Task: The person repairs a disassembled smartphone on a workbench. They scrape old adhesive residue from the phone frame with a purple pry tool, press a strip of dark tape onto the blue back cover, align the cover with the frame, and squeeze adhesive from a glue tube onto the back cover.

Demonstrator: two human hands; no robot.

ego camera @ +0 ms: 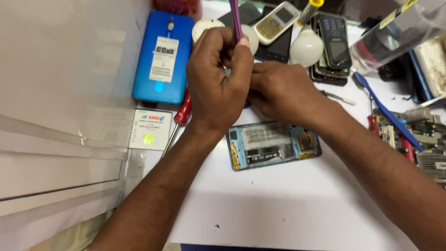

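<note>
The fingers of the left hand point(218, 79) are curled tight around a slim purple tool point(237, 21), which rises upright from the fist to the top edge of the frame, a little left of centre; the thumb presses against its shaft. The right hand point(283, 90) sits just beside it, touching the left at the knuckles, its fingers bent under and together toward the same spot; whether they pinch anything there is hidden by the left hand. Directly below both hands, at the centre of the frame, an opened phone point(274, 145) lies flat on the white table point(288, 209) with its back off, showing a light blue frame, a metal shield and small boards. Just left of the left wrist a red-handled screwdriver point(182, 114) lies slanted, its tip pointing down. Beside that, lower left, is a flat white battery point(149, 129), and above it in the upper left a blue phone back point(162, 56) with a white sticker. Behind the hands, along the top, lie a white keypad phone point(278, 22), a dark keypad phone point(334, 39) and a white round bulb point(306, 48). To the right a blue brush point(388, 114) slants across green circuit boards point(427, 139) at the frame's right edge.
</note>
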